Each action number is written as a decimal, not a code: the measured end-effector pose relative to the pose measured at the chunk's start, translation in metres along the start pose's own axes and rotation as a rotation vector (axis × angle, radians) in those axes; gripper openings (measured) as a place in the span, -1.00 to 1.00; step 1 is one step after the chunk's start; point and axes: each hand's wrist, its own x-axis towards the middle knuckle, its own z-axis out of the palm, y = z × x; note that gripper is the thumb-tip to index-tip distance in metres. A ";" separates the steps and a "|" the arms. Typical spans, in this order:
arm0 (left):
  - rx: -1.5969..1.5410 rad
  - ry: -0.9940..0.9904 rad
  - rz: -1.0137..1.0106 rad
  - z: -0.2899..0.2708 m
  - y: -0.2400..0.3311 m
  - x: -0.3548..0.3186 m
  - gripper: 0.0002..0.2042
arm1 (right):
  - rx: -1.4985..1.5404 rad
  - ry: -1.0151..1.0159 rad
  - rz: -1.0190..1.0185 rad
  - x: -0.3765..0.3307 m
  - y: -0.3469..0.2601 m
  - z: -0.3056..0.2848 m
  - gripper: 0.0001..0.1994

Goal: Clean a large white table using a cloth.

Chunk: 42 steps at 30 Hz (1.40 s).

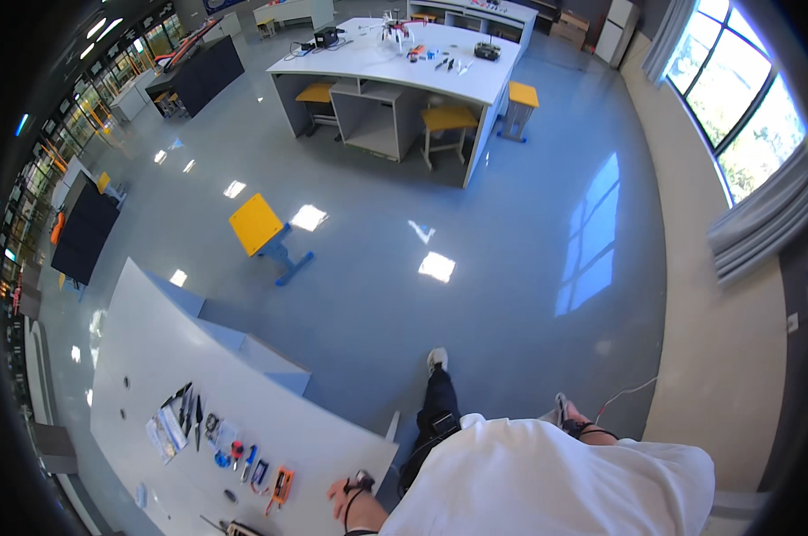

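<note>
My left hand [340,494] lies on the white table [355,438] near its corner, fingers spread and nothing in them. A dark strap circles that wrist. The nearest thing to it is an orange device [283,485] with a short cable. Beside that lie a small blue-and-white pack [259,471], a blue tool [249,456] and a red-and-black tool [236,451]. Farther left are black propeller blades [198,420] and a clear plastic bag [166,433]. My right hand [577,416] hangs by my right side, partly covered by my white shirt; its fingers are too small to make out.
A yellow-topped stool [256,224] stands on the grey floor ahead. Beyond it is a large white workbench [368,62] carrying a drone [395,34] and a controller [487,51], with stools under it. Windows [730,80] and a curtain [766,232] line the right wall; a thin cable [627,391] runs there.
</note>
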 end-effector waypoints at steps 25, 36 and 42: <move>0.432 0.035 1.183 -0.055 0.509 -0.316 -0.72 | 1.047 -0.570 -0.150 0.236 -0.379 -0.053 -0.26; -0.402 -0.845 0.648 0.026 0.588 -0.377 -0.33 | 0.062 -0.008 -0.299 0.275 -0.451 -0.092 -0.79; -0.617 -0.884 0.130 0.052 0.593 -0.333 -0.50 | 0.471 -0.230 -0.423 0.285 -0.563 -0.035 -0.64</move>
